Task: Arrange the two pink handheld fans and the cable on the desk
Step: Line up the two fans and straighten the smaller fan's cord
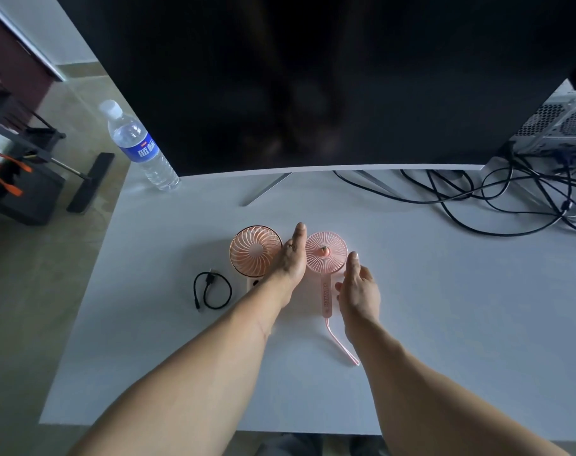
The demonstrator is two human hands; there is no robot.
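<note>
Left hand (pixel 291 258) flat, right hand (pixel 359 287) relaxed, both empty, flanking slim pink plastic handheld fan (pixel 326 255). Risk: left nudges round rose-gold grille fan (pixel 255 251) toward coiled black cable (pixel 211 289).

An office or home workstation, by the look of the white desk (pixel 444 324) set before a large dark monitor (pixel 313 77) on slanted metal legs. To the right, a grey computer case (pixel 556 126) with a perforated panel, trailing a tangle of black cables (pixel 510 199) across the desktop. At the far left corner of the desk, a plastic water bottle (pixel 138 146) with a blue label. Beyond the desk edge, pale tiled floor (pixel 82 103) and a dark rack (pixel 20 166) with orange straps.
</note>
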